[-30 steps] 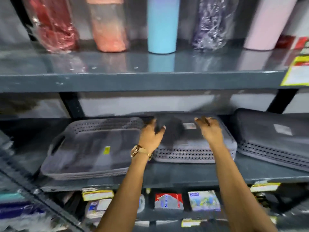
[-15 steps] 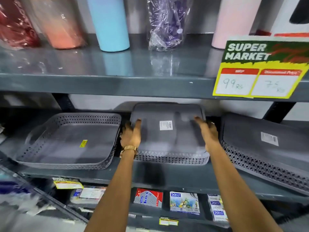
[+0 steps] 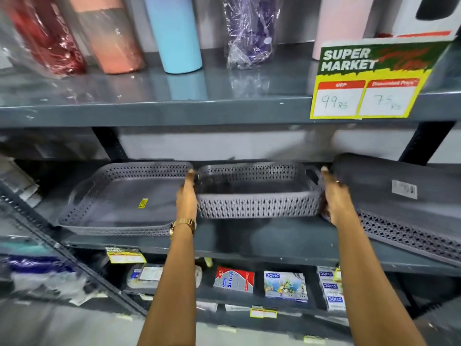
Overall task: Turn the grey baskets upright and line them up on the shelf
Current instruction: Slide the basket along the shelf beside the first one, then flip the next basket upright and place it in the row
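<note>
Three grey perforated baskets sit on the dark middle shelf [image 3: 262, 239]. The left basket [image 3: 119, 206] stands upright with a yellow sticker inside. The middle basket [image 3: 257, 199] is upright too, its open side up. My left hand [image 3: 187, 196] grips its left end and my right hand [image 3: 334, 198] grips its right end. The right basket [image 3: 404, 196] lies upside down and tilted, its flat bottom with a white label facing up, close against my right hand.
The shelf above holds wrapped tumblers, among them a blue one [image 3: 174, 33] and a purple one [image 3: 249, 31]. A yellow price sign [image 3: 369, 81] hangs on its front edge. Small boxed goods [image 3: 285, 285] fill the shelf below. A shelf upright [image 3: 109, 143] stands behind the baskets.
The middle basket was upside down, label up, half a second ago; now it stands upright between my hands. My hands shifted from its top to its two ends.
</note>
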`<action>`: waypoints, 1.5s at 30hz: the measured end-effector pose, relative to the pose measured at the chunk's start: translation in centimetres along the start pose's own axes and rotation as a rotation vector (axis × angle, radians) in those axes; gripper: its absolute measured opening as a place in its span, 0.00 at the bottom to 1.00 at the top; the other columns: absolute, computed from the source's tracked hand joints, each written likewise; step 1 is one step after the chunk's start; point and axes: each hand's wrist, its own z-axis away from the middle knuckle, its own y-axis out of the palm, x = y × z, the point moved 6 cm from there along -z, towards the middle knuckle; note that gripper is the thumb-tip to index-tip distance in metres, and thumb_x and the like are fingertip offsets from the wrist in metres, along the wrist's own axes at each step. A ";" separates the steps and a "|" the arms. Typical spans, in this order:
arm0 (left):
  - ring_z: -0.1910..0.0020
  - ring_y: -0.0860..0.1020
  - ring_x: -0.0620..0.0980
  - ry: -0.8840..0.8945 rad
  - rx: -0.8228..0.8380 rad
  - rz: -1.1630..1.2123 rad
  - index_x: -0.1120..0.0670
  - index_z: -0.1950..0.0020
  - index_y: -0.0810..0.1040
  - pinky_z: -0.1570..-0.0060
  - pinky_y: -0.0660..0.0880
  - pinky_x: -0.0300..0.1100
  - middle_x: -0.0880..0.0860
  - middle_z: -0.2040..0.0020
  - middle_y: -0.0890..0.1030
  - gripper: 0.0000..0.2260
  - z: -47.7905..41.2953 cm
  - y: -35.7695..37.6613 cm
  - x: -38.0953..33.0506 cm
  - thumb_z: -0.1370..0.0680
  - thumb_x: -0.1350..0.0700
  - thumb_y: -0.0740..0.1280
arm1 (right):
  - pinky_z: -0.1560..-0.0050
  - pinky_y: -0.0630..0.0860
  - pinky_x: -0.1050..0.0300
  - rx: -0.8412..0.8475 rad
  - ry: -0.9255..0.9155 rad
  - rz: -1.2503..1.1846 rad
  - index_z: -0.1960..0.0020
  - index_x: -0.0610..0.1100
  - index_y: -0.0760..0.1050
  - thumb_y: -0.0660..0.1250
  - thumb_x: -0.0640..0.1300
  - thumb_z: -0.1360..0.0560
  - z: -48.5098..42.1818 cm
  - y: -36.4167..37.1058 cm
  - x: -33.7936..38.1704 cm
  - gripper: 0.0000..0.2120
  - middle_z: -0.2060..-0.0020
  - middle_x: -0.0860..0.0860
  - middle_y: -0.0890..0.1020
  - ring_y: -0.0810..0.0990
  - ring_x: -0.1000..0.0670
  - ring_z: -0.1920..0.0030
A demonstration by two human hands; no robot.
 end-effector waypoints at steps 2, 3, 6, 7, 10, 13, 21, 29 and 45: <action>0.35 0.73 0.60 -0.020 -0.026 -0.116 0.56 0.35 0.72 0.33 0.68 0.55 0.60 0.35 0.76 0.23 0.1 -1.0 1.6 0.23 0.42 0.63 | 0.38 0.69 0.45 0.013 0.019 0.080 0.28 0.37 0.62 0.60 0.60 0.24 0.4 -0.3 -1.7 0.34 0.31 0.39 0.70 0.71 0.37 0.34; 0.37 0.74 0.60 -0.017 -0.013 -0.172 0.58 0.35 0.72 0.37 0.69 0.51 0.60 0.39 0.77 0.20 0.3 -1.1 2.2 0.22 0.47 0.63 | 0.39 0.68 0.46 0.018 0.043 0.106 0.28 0.37 0.62 0.60 0.56 0.22 0.5 -0.3 -2.7 0.31 0.32 0.40 0.70 0.70 0.37 0.33; 0.37 0.74 0.61 0.042 0.036 -0.366 0.62 0.28 0.66 0.36 0.69 0.49 0.62 0.37 0.77 0.23 0.8 -0.7 3.7 0.20 0.52 0.62 | 0.43 0.67 0.50 0.018 0.028 0.218 0.31 0.37 0.67 0.58 0.49 0.20 1.5 0.1 -4.2 0.22 0.34 0.39 0.73 0.71 0.38 0.34; 0.36 0.74 0.63 0.083 0.028 -0.447 0.63 0.27 0.64 0.35 0.69 0.50 0.64 0.35 0.76 0.24 1.1 -0.6 3.8 0.20 0.53 0.62 | 0.46 0.67 0.52 0.021 0.013 0.240 0.32 0.37 0.68 0.58 0.47 0.20 1.7 0.2 -4.6 0.20 0.36 0.39 0.74 0.72 0.38 0.36; 0.35 0.72 0.67 0.304 -0.033 -0.743 0.65 0.26 0.59 0.36 0.69 0.55 0.69 0.33 0.73 0.27 2.1 0.1 3.0 0.21 0.54 0.62 | 0.50 0.65 0.55 0.053 -0.044 0.262 0.34 0.37 0.69 0.58 0.47 0.20 2.6 0.4 -4.8 0.19 0.39 0.40 0.76 0.74 0.42 0.47; 0.31 0.67 0.68 0.477 -0.120 -0.973 0.64 0.26 0.60 0.31 0.65 0.57 0.68 0.30 0.68 0.28 4.3 1.4 1.6 0.21 0.52 0.61 | 0.47 0.66 0.55 0.040 -0.095 0.249 0.39 0.37 0.72 0.60 0.49 0.21 2.7 -0.6 -4.4 0.17 0.44 0.42 0.77 0.75 0.43 0.47; 0.31 0.69 0.62 0.700 0.224 -0.889 0.61 0.28 0.66 0.32 0.67 0.53 0.63 0.30 0.70 0.22 10.6 14.1 -1.1 0.21 0.56 0.62 | 0.56 0.71 0.58 -0.120 -0.388 0.218 0.43 0.37 0.79 0.61 0.47 0.21 1.9 -8.1 0.6 0.16 0.58 0.44 0.80 0.77 0.48 0.57; 0.31 0.70 0.62 0.447 0.438 -0.796 0.60 0.28 0.67 0.34 0.68 0.49 0.63 0.30 0.72 0.24 14.1 30.7 0.6 0.21 0.51 0.64 | 0.38 0.73 0.39 -0.338 -0.341 0.544 0.38 0.41 0.74 0.62 0.48 0.27 -6.7 -20.9 2.2 0.20 0.41 0.36 0.79 0.76 0.35 0.38; 0.32 0.69 0.60 0.353 0.039 -0.101 0.58 0.30 0.70 0.30 0.64 0.57 0.62 0.31 0.70 0.35 13.6 36.3 0.4 0.26 0.35 0.53 | 0.33 0.63 0.48 -0.409 -0.397 0.129 0.33 0.37 0.70 0.52 0.63 0.22 -12.7 -29.2 5.1 0.33 0.34 0.37 0.73 0.69 0.38 0.34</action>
